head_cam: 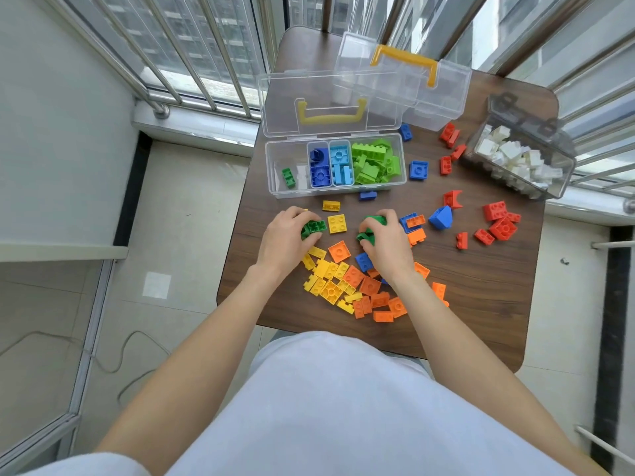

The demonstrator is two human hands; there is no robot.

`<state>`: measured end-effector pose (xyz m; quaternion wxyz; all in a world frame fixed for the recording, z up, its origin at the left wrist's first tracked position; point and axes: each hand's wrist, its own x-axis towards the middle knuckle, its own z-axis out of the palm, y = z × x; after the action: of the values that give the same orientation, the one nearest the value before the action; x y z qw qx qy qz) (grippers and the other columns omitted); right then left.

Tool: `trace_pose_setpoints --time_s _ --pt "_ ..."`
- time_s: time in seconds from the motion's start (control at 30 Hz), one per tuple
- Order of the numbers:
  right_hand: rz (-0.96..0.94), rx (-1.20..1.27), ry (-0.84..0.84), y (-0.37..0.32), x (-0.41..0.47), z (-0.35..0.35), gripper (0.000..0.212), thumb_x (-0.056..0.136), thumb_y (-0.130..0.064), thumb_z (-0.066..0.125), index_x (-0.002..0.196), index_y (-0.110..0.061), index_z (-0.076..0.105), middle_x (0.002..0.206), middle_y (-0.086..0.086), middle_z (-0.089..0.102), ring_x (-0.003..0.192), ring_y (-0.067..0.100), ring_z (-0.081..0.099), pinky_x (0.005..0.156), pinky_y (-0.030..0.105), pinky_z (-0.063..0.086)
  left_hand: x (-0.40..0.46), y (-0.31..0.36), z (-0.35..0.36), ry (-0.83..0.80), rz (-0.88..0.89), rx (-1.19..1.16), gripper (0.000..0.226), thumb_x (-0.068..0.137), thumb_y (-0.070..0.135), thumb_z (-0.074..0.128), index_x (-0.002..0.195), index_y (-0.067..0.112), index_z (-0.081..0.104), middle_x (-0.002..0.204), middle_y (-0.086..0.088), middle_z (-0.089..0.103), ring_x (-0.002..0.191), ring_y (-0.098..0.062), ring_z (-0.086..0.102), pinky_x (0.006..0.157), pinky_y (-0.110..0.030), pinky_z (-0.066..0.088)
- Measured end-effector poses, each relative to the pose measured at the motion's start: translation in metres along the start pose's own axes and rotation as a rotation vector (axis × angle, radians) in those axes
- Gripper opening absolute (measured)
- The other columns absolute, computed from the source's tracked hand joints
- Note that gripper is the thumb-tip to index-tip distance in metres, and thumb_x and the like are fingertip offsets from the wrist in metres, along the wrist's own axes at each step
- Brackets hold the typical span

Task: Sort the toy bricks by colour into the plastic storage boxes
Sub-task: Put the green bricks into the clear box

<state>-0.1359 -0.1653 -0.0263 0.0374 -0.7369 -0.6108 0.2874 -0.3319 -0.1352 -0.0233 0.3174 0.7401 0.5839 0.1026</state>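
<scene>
My left hand (287, 235) grips dark green bricks (314, 228) low over the table. My right hand (386, 240) curls round more dark green bricks (372, 222). Beyond both hands stands an open clear storage box (271, 173) with compartments: one dark green brick (288, 176) at the left, dark blue bricks (319, 166), light blue bricks (341, 166) and light green bricks (374, 161). Yellow bricks (326, 283) and orange bricks (372, 297) lie heaped near the front edge. Red bricks (498, 221) lie scattered to the right, blue bricks (441, 217) between.
A second clear box with a yellow handle (405, 68) stands at the back of the brown table (481, 286). A grey-lidded box of white bricks (519, 159) sits at the right edge. Metal railings surround the table; my lap is just below its front edge.
</scene>
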Motion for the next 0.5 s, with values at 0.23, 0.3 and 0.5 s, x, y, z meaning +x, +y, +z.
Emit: trace_pose_setpoints --time_s 0.23,0.3,0.5 --pt "-0.053 0.354 0.091 -0.029 0.0 -0.03 0.017 0.085 -0.016 0.068 0.101 -0.018 0.064 0.122 0.004 0.047 0.111 0.019 0.049 0.089 0.028 0.044 0.027 0.001 -0.042 0.259 -0.101 -0.176 0.026 0.087 0.025 0.065 0.112 0.017 0.065 0.11 -0.002 0.063 0.097 -0.013 0.056 0.078 -0.018 0.04" --pt "-0.111 0.408 0.047 -0.047 0.011 -0.034 0.017 0.084 -0.017 0.068 0.101 -0.02 0.064 0.123 0.003 0.048 0.115 0.019 0.048 0.095 0.036 0.046 0.048 -0.001 -0.051 0.258 -0.122 -0.148 0.026 0.088 0.024 0.063 0.113 0.017 0.064 0.111 -0.004 0.062 0.098 -0.016 0.056 0.078 -0.018 0.037" --pt "-0.203 0.391 0.066 -0.095 0.053 -0.043 0.019 0.084 -0.018 0.067 0.102 -0.018 0.063 0.124 0.007 0.047 0.115 0.022 0.048 0.092 0.032 0.042 0.082 -0.004 -0.053 0.181 -0.147 -0.065 0.029 0.089 0.021 0.06 0.117 0.014 0.062 0.116 -0.01 0.058 0.105 -0.025 0.055 0.085 -0.03 0.041"
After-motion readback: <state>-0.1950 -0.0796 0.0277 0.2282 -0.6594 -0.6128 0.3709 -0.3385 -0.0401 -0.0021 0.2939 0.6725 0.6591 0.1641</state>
